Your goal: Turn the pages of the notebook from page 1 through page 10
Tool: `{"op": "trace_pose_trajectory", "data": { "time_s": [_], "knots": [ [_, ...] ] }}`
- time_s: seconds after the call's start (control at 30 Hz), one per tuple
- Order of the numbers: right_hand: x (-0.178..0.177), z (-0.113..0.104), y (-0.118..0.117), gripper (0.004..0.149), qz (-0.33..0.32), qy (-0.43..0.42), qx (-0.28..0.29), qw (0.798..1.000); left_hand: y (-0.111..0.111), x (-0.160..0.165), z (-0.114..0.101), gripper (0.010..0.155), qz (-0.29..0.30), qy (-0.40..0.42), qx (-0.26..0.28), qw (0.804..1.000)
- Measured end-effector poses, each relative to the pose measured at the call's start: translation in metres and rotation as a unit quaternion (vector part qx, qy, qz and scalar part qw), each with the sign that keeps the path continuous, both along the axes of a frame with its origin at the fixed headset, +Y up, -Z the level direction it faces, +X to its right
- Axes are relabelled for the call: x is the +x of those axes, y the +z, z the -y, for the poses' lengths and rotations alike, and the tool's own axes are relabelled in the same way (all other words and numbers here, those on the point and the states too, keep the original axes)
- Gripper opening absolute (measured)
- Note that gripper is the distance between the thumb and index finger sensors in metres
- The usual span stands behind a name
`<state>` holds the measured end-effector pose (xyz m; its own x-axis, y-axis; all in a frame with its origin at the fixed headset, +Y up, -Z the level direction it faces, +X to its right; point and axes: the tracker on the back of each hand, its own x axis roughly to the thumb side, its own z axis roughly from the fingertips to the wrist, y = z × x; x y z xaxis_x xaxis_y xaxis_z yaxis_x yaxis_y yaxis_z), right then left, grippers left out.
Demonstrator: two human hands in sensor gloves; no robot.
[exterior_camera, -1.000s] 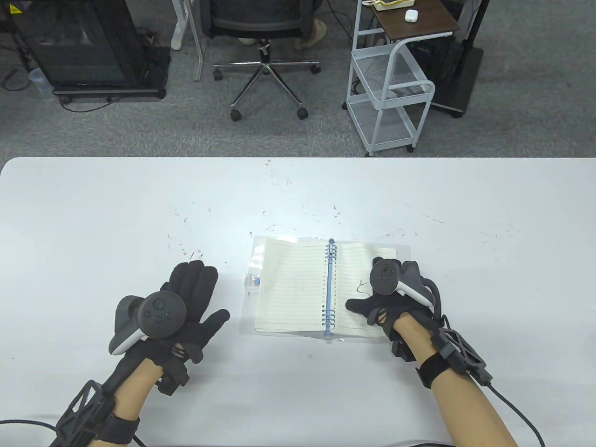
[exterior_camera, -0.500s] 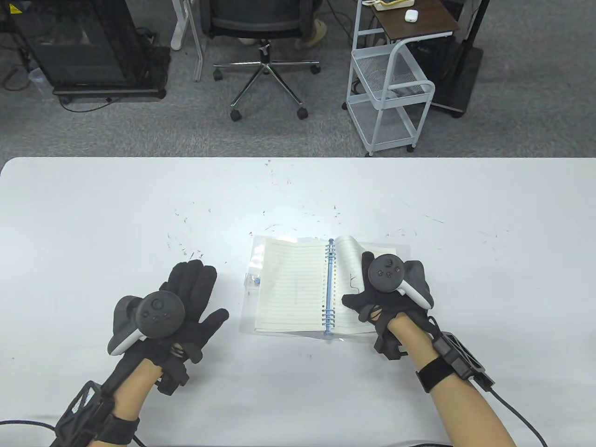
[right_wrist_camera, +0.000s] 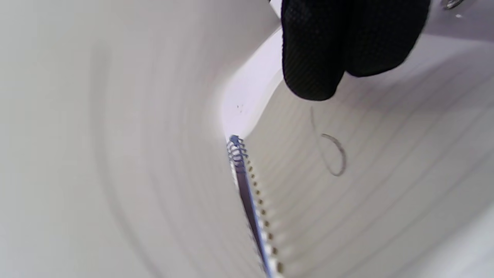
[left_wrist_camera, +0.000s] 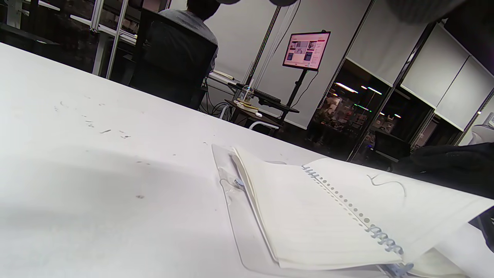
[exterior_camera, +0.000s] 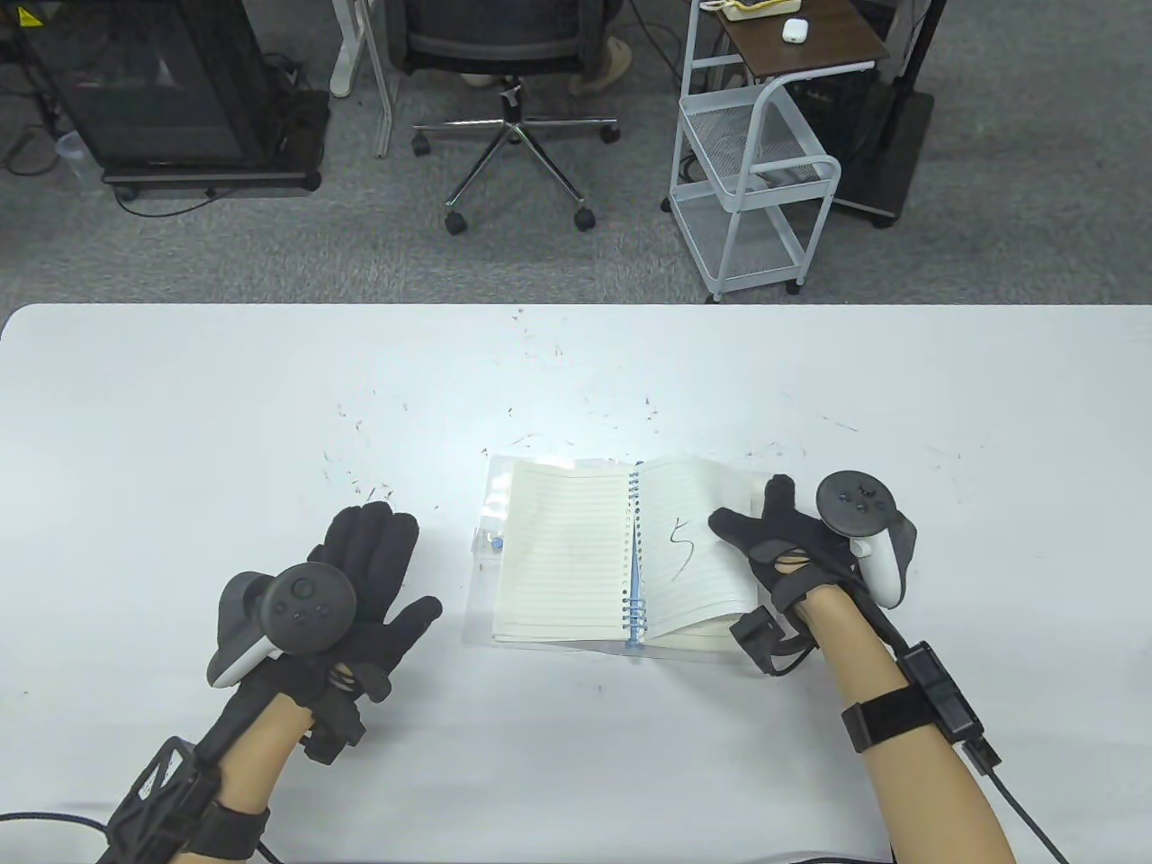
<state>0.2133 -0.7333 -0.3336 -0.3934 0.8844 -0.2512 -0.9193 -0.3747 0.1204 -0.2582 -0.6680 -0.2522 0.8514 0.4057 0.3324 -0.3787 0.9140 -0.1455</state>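
Observation:
A spiral notebook [exterior_camera: 558,549] with a blue coil [exterior_camera: 635,558] lies open at the table's middle. My right hand [exterior_camera: 751,515] grips the right edge of the page marked "5" [exterior_camera: 684,562], thumb on top, and holds it raised above the pages below. My left hand [exterior_camera: 396,576] rests flat and spread on the table, left of the notebook, touching nothing else. The left wrist view shows the notebook [left_wrist_camera: 308,216] and the raised page [left_wrist_camera: 417,200]. The right wrist view shows my gloved fingertips [right_wrist_camera: 328,46] over that page [right_wrist_camera: 386,185] beside the coil [right_wrist_camera: 247,193].
A clear plastic cover [exterior_camera: 486,540] sticks out under the notebook's left side. Small dark specks [exterior_camera: 360,486] lie scattered on the white table [exterior_camera: 180,405]. An office chair [exterior_camera: 513,90] and a white wire cart [exterior_camera: 756,180] stand beyond the far edge.
My right hand has moved right from on top of the right page to its outer edge and lifted the page marked "5". The left hand has not moved.

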Motion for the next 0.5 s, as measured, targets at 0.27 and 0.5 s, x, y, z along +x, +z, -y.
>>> {"op": "trace_pose_trajectory", "data": {
  "time_s": [0.27,0.5],
  "knots": [
    [0.010,0.004,0.003,0.078,0.069,-0.074,-0.017,0.995,0.000,0.000,0.000,0.086,0.001,-0.001,-0.001,1.000],
    [-0.006,0.001,-0.001,0.062,0.053,-0.056,-0.007,0.997,0.000,0.000,0.000,0.087,0.002,-0.001,0.000,1.000]
  ]
}}
